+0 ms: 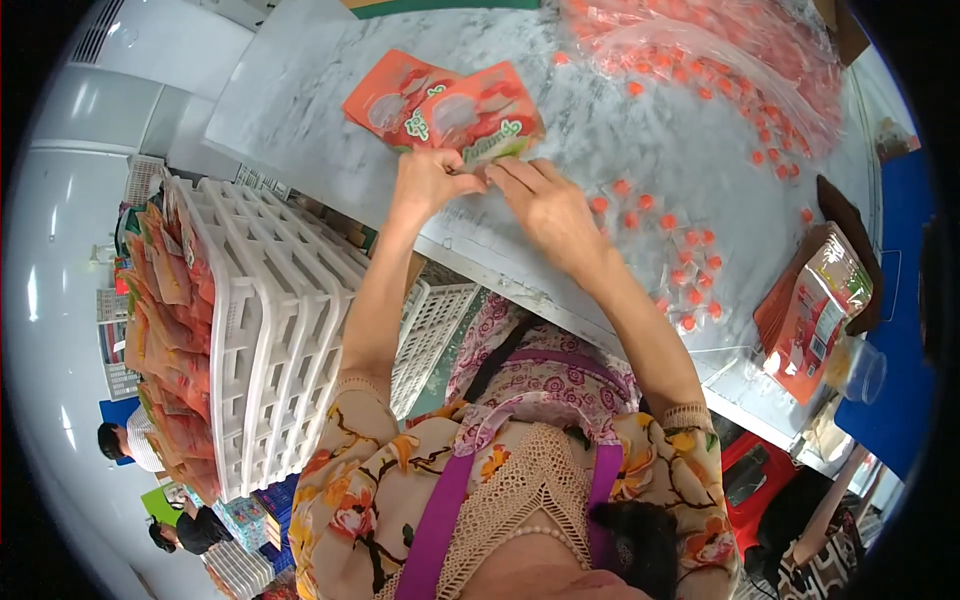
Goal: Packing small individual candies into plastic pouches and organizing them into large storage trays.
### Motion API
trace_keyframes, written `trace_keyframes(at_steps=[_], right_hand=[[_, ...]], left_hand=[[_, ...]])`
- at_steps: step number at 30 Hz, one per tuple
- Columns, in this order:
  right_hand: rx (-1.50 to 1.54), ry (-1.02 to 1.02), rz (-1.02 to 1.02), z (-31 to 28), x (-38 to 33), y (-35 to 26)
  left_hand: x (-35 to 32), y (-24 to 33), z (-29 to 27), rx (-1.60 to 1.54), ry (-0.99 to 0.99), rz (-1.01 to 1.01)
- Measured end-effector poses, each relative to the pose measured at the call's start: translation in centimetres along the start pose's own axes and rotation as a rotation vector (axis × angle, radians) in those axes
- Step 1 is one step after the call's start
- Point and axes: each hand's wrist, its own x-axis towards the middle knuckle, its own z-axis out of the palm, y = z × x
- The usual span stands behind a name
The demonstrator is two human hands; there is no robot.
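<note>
A red printed pouch [487, 105] lies on the marble-patterned table, its near edge between my two hands. My left hand [430, 182] is closed at the left part of that edge, thumb pointing right. My right hand [543, 205] pinches the edge close to the left thumb; the fingertips partly hide it. A second red pouch [385, 95] lies flat to the left, partly covered by the first. Several small clear packets with red-orange contents [647, 202] are scattered right of my right hand.
A large clear bag [715, 60] of similar packets spills open at the far right. A stack of pouches [815, 310] and a clear plastic cup [858, 370] stand at the right edge. White crates [270, 330] piled with pouches rise at left, near my left arm. Other people are in the background.
</note>
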Motion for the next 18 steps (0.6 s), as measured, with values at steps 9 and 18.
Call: trace_keyframes(at_steps=[9,18], right_hand=[[-0.423,-0.058,-0.295,0.1,0.6,0.9],[-0.322,-0.095,-0.231,-1.3,-1.1,2.7]], left_hand=[[-2.1,1.3,2.3,-0.212,-0.024,0.102],[-1.9,0.2,2.6,-0.408,-0.135,-0.091]])
